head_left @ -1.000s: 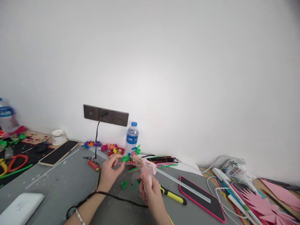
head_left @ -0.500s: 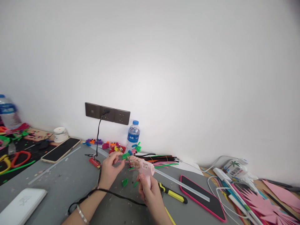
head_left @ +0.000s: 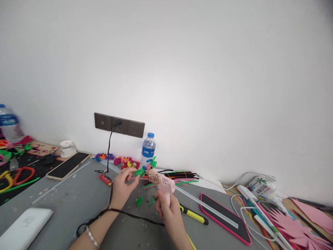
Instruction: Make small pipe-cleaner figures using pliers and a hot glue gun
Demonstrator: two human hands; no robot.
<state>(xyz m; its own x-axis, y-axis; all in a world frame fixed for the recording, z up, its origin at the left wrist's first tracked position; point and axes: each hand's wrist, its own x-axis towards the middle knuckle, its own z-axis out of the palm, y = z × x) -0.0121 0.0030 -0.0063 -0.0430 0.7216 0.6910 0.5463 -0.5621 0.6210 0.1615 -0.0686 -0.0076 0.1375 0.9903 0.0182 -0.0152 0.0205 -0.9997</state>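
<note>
My left hand pinches a small pipe-cleaner figure, green with blue and pink parts, by its near end. The figure tilts up to the right, in front of the water bottle. My right hand is wrapped round the handle of a pink glue gun. Its nozzle end points left and up, close to the figure; whether they touch I cannot tell. A long clear glue stick sticks out of the gun's back. Below the hands lie green scraps on the grey mat.
A black cord runs across my left forearm. Beside my right hand lies a yellow utility knife, with a pink-edged phone further right. Behind are bundled pipe cleaners. A white power bank and another phone lie to the left.
My right hand has moved the glue gun slightly right, a little away from the figure. My left hand has stayed nearly still, holding the figure.
</note>
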